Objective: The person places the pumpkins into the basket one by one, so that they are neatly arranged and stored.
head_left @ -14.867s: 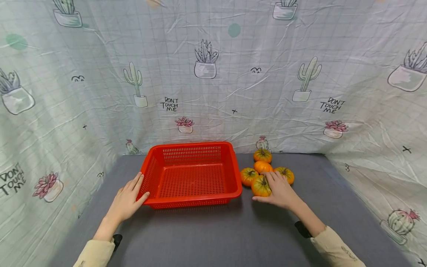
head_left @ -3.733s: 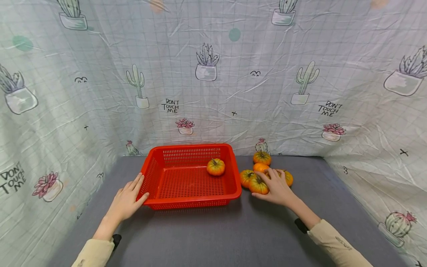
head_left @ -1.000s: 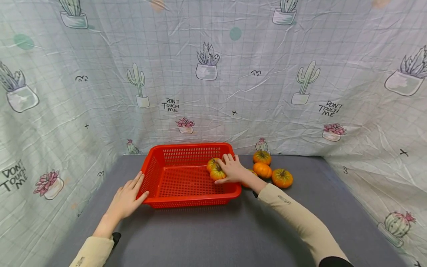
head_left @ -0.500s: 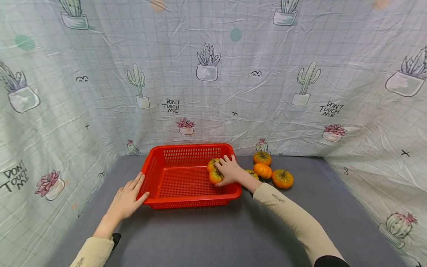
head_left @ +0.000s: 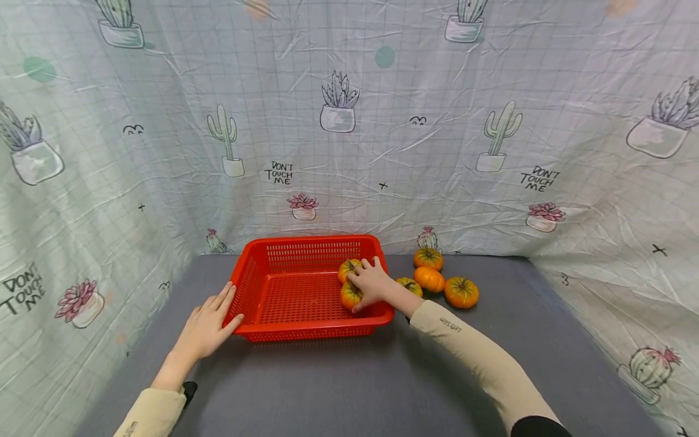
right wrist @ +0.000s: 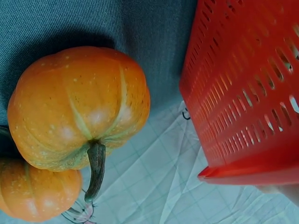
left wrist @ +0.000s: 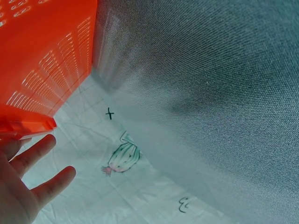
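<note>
A red plastic basket point(head_left: 317, 326) with slotted walls stands on the grey table in the head view. My left hand point(head_left: 204, 328) rests on its left rim, fingers straight and thumb at the front left corner. In the left wrist view the fingers of that left hand point(left wrist: 28, 182) lie outside the basket wall. My right hand point(head_left: 374, 284) reaches over the right rim and holds a small orange-green pumpkin point(head_left: 350, 297) between thumb and fingers, low in the basket. Right behind it sits another small pumpkin point(head_left: 348, 268). The right wrist view hides most of this hand behind the basket wall.
Right of the basket are several pumpkins: one at the back point(head_left: 428, 259), a plain orange one point(head_left: 429, 279), one farther right point(head_left: 461, 293), and one partly behind the right forearm point(head_left: 409, 285). A printed cloth point(head_left: 338, 182) hangs behind the table.
Since 3.7 seconds ago my right hand has brought a second pumpkin from the table into the basket. Over the last second it has shifted this pumpkin slightly frontward. The left hand stays put.
</note>
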A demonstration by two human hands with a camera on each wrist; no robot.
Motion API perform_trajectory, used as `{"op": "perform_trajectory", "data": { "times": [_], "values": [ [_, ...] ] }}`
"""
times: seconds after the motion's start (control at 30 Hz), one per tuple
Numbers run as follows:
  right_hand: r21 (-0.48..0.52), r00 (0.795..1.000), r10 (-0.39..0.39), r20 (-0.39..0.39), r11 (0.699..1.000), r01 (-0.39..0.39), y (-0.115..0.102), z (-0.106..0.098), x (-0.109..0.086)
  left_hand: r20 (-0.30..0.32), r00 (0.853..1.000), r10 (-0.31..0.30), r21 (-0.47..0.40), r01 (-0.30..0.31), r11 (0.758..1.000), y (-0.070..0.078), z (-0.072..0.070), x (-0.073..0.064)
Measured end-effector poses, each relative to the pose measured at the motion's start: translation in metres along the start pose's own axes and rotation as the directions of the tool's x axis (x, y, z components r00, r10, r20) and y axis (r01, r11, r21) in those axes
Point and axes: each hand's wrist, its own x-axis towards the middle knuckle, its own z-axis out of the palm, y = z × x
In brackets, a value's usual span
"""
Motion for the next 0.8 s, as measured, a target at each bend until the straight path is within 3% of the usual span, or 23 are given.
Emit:
{"op": "perform_trajectory", "data": {
  "times": [0.57,0.8],
  "values": [
    [-0.04,0.998,0.031,0.05,0.999,-0.029,-0.0078,0.0041,0.0,0.0,1.0,0.006,-0.006,-0.006,1.0,-0.0004,0.0017,-0.0011],
    [-0.07,0.999,0.035,0.034,0.997,-0.032,-0.0084,0.0015,-0.0001,-0.004,1.0,0.002,-0.001,-0.002,1.0,0.0006,-0.0008,0.0002]
  ]
}}
